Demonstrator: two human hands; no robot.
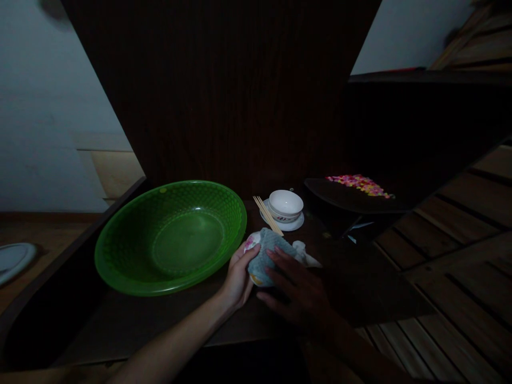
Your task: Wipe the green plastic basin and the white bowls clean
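Note:
My left hand (pixel 239 272) is wrapped round a white bowl (pixel 251 242) with a pink flower on it, mostly covered by a grey-green cloth (pixel 266 256). Over the cloth lies my right hand (pixel 298 285), pressing it against the bowl with bent fingers. Just beyond the hands, two white bowls (pixel 286 202) are stacked on a white plate (pixel 295 224). Several light wooden chopsticks (pixel 269 216) lean on the plate's left edge. A crumpled white tissue or cloth (pixel 306 255) lies behind the right hand.
A large green plastic basin (pixel 188 240) stands left of my hands on the dark wooden surface (pixel 192 325). A dark panel (pixel 224 96) rises behind. To the right are a dark shelf with colourful flower decoration (pixel 362 184) and wooden slats (pixel 460 224).

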